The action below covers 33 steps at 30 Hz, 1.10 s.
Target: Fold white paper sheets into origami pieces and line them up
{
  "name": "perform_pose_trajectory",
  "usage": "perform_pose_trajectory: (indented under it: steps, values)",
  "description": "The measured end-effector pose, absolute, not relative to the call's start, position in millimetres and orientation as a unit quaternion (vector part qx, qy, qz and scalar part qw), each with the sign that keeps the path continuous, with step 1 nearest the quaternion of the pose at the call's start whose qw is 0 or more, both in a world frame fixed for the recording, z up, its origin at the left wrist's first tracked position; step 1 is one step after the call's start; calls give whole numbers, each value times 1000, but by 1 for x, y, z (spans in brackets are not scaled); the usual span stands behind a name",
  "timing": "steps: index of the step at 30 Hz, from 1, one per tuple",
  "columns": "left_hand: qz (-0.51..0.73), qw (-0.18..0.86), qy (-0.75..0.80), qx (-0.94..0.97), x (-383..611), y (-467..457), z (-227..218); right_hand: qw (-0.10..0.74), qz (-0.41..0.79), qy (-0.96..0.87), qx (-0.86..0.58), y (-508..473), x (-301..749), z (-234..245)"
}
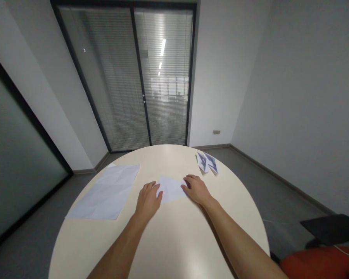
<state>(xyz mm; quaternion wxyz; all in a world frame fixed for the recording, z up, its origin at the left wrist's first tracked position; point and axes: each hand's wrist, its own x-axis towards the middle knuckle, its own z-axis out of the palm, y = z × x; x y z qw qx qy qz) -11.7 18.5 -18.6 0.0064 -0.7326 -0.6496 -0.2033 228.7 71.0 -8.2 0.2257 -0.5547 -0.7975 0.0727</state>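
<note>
In the head view, our left hand (149,197) and right hand (197,188) rest at opposite edges of the paper (171,190), which lies between them on the tabletop (168,240). Each grip is loosely parted, thumb away from fingers, seemingly touching the paper without clasping it. So light a contact, we judge, could let it slip or skew under uneven pressure. A leftward sweep might drag the sheet (106,193); farther off, a nudge could tip the pieces (203,162) over the rim nearby.
</note>
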Motion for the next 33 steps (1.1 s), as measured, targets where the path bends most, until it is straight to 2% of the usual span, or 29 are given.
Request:
perform_pose_trajectory:
  steps: [33]
  values:
    - [-281,7,-647,-709,-21,27,-29,249,85,-798,-541,73,231,-13]
